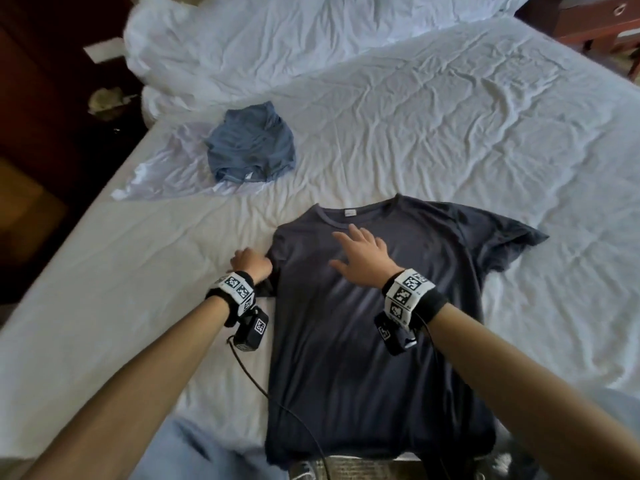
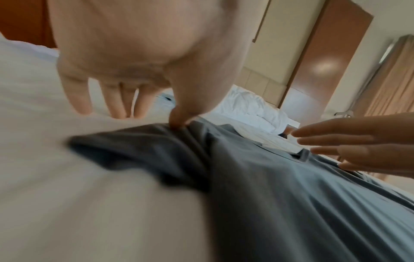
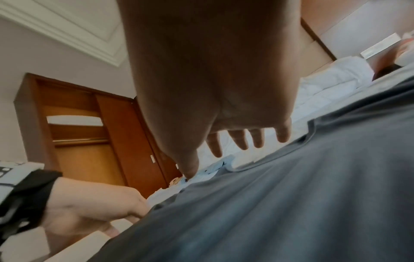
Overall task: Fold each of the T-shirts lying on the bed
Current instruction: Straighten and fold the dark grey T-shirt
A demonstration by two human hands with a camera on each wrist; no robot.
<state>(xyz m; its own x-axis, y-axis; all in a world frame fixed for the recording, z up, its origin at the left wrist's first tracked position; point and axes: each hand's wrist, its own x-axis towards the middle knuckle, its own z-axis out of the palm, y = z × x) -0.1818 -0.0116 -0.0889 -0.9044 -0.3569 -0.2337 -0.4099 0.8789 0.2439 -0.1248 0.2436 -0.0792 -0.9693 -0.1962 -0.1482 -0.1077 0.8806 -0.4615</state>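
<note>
A dark grey T-shirt (image 1: pixel 374 323) lies spread flat on the white bed (image 1: pixel 450 133), collar away from me. My left hand (image 1: pixel 251 263) sits at its left sleeve, which is bunched inward. There my thumb (image 2: pixel 178 117) digs into the gathered fabric (image 2: pixel 156 141) while the other fingers point down onto the sheet. My right hand (image 1: pixel 360 261) is spread open over the chest, just below the collar (image 1: pixel 349 216); its fingers (image 3: pixel 244 141) hover slightly above the cloth. A blue T-shirt (image 1: pixel 251 147) lies folded farther back on the left.
A pale, shiny garment (image 1: pixel 162 174) lies under the blue shirt near the bed's left edge. A rumpled white duvet (image 1: pixel 277 46) is heaped at the back. A black cable (image 1: pixel 277 403) runs over the shirt's lower left. Dark wooden furniture (image 1: pixel 595 26) stands at far right.
</note>
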